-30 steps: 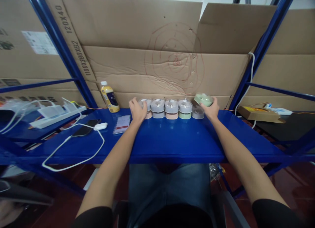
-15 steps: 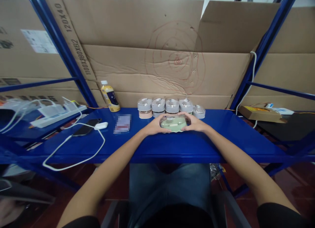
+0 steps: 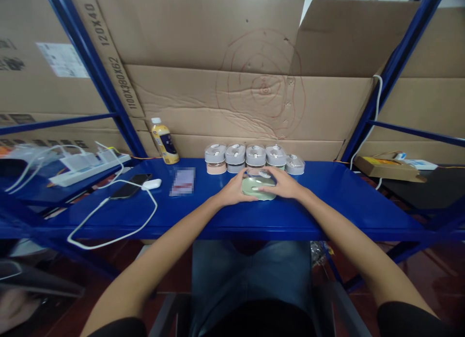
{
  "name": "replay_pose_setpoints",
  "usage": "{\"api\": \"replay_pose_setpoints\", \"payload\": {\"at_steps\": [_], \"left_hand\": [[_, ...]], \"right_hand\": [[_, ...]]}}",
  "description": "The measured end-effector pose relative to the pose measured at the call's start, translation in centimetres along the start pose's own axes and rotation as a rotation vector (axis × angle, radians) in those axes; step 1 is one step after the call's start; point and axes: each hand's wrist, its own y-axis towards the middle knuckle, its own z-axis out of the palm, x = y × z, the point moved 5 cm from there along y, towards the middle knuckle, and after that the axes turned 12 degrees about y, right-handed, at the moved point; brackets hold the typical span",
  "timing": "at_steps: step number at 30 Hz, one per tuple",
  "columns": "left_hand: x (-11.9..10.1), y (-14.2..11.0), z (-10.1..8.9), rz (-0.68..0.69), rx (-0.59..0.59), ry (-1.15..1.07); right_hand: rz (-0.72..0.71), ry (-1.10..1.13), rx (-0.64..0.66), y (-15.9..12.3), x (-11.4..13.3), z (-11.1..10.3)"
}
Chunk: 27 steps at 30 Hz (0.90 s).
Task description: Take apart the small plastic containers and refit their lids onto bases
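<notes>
Between my hands, low over the middle of the blue shelf, is a pale green oval container [image 3: 258, 187] with a clear upper part. My left hand [image 3: 234, 189] wraps its left end, thumb along the near side. My right hand [image 3: 283, 183] grips the right end, with fingers reaching over the upper part and toward the front. Whether the container touches the shelf I cannot tell. Just behind it stand several stacked containers with translucent grey tops, a pink one [image 3: 216, 168] at the left end and a lower grey one [image 3: 294, 165] at the right.
On the blue shelf [image 3: 348, 201], a yellow bottle [image 3: 165, 142], a blurred packet [image 3: 182, 182], a phone [image 3: 131, 186] and a looped white cable [image 3: 109, 244] lie to the left. A power strip [image 3: 85, 171] is farther left. Cardboard [image 3: 203, 104] closes the back.
The container has come slightly nearer and lower. My right hand has shifted from its right end farther over its top and front, while my left hand still grips the left end.
</notes>
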Motion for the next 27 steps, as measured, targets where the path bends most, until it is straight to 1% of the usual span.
{"api": "replay_pose_setpoints", "payload": {"at_steps": [3, 5, 7, 9, 11, 16, 18, 19, 21, 23, 25, 27], "left_hand": [[-0.1, -0.3, -0.2, 0.075, 0.015, 0.096], [-0.3, -0.5, -0.1, 0.111, 0.046, 0.159], [-0.4, -0.5, 0.0, 0.113, 0.062, 0.194], [-0.3, -0.4, -0.2, 0.096, 0.056, 0.194], [0.3, 0.0, -0.8, 0.040, 0.009, 0.178], [3.3, 0.7, -3.9, -0.206, -0.252, 0.175], [4.0, 0.7, -4.7, -0.232, -0.309, 0.184], [4.0, 0.7, -4.7, -0.224, -0.311, 0.188], [3.4, 0.6, -4.3, -0.180, -0.262, 0.197], [2.3, 0.4, -3.2, -0.111, -0.161, 0.202], [1.0, 0.2, -1.9, -0.042, -0.057, 0.190], [0.2, 0.0, -0.8, -0.001, 0.013, 0.163]], "right_hand": [[0.116, 0.040, -0.137, -0.5, -2.1, -3.0], [0.194, 0.045, -0.190, -0.9, -3.8, -4.6], [0.232, 0.046, -0.222, -1.3, -5.0, -5.7], [0.254, 0.045, -0.247, -1.5, -5.6, -6.3], [0.269, 0.045, -0.265, -1.5, -5.9, -6.6], [0.242, 0.089, -0.262, -1.4, -5.7, -7.1], [0.243, 0.107, -0.268, -1.4, -5.7, -7.3], [0.247, 0.109, -0.275, -1.4, -5.7, -7.4], [0.247, 0.104, -0.280, -1.4, -5.6, -7.4], [0.219, 0.094, -0.265, -1.3, -5.0, -6.9], [0.161, 0.091, -0.237, -1.1, -4.1, -6.0], [0.093, 0.086, -0.194, -0.7, -3.1, -4.9]]}}
